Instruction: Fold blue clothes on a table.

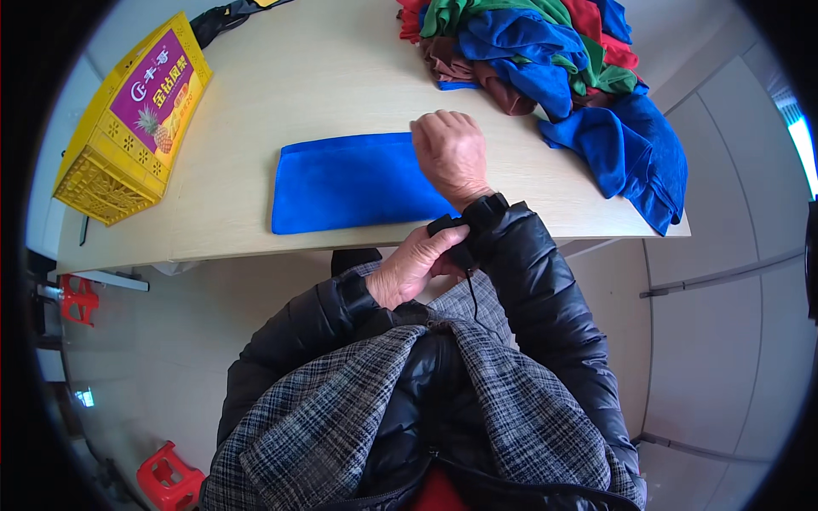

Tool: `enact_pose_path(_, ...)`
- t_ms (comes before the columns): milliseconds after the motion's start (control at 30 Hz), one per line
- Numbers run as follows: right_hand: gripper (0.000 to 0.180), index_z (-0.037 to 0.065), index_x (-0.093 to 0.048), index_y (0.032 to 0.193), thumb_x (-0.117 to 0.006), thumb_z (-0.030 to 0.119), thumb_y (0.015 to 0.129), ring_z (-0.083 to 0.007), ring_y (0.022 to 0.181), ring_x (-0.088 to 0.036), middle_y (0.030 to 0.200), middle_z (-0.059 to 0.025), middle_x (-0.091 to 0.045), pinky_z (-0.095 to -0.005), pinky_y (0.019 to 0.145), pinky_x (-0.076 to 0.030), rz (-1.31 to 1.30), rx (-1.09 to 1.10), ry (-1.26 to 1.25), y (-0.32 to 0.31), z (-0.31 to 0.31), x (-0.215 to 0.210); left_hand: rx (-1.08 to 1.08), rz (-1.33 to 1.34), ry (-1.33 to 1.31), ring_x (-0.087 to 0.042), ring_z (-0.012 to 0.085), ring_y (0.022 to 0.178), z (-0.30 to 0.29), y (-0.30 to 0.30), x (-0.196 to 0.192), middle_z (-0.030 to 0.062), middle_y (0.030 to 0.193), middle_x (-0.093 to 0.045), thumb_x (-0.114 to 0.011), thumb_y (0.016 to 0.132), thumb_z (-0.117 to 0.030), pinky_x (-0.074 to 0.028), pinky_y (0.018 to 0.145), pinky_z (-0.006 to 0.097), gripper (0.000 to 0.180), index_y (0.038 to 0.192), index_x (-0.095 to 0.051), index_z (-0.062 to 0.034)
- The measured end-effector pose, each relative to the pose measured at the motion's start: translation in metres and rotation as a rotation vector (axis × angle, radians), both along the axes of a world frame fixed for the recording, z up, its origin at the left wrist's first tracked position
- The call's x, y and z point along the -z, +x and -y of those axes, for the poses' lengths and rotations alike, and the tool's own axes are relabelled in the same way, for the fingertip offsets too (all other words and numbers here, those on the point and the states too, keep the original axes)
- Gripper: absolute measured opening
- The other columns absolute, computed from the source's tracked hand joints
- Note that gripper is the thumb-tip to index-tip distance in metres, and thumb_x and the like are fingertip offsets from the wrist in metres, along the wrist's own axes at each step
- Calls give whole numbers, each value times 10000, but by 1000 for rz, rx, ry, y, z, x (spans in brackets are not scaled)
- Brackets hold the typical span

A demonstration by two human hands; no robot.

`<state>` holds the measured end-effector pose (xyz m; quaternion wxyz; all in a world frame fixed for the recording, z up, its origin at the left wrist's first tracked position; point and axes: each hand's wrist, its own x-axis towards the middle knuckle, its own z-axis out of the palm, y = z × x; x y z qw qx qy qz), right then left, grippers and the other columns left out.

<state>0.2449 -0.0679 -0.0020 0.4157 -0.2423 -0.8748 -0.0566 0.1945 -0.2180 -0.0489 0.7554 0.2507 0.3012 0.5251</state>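
Near the table's front edge, my left hand (411,266) is closed on a small black device (457,241) worn at my right wrist, its thumb pressed on top. A thin black cord hangs from the device. A black strap (486,210) circles the same wrist. My right hand (452,157) is curled into a loose fist, back upward, with no object showing in it. It hovers over or rests on the right end of a folded blue cloth (354,183); I cannot tell which. The cloth lies flat as a long rectangle, its right end partly hidden by that hand.
A heap of blue, green, red and brown cloths (528,51) lies at the back right, one blue cloth (626,149) trailing to the table's right edge. At the left stands a yellow plastic crate (106,183) with a purple panel. Red stools (169,477) stand on the floor.
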Motion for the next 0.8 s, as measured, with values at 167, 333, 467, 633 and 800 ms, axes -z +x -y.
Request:
enact_pose_path(167,203,0,-679,920,-627,189,973,-169,724,-651,803,-73,-680,-294,664,-514,-566,-85,-977,-1,-18,39,35,-57,-24,-685,155,855,5,-5,-2,56,997,-691,-649,973,-410,-580,772,320,429,1143,-638,-16)
enact_pose_path(333,252,-20,-682,942,-597,211,1000,-126,730,-648,810,-69,-678,-267,684,-528,-547,-253,-1200,6,-15,56,18,-509,144,-680,152,903,11,-50,7,78,1006,-695,-556,1036,-347,-558,802,292,375,1171,-630,-5)
enact_pose_path(467,249,-21,-677,965,-593,210,1001,-153,755,-655,832,-82,-682,-286,728,-540,-534,-285,-1283,11,-11,56,-434,-984,377,-667,129,854,16,-109,12,43,951,-696,-569,1031,-263,-540,777,269,292,1135,-659,-6)
enact_pose_path(633,303,-4,-638,1136,-574,264,1009,-277,1017,-635,1095,-127,-672,-395,923,-504,-54,-175,-822,10,0,54,-621,-1952,454,-584,274,1185,19,-195,12,137,1279,-619,-591,1000,-343,-460,1005,390,420,1293,-593,-42)
enact_pose_path(800,543,48,-483,1425,-478,421,1029,-378,1417,-370,1497,-153,-461,-501,1170,-283,361,-15,-249,4,30,74,-379,-2234,397,-275,312,1478,14,-205,43,149,1586,-336,-473,1016,-498,-249,1191,460,625,1496,-418,-102)
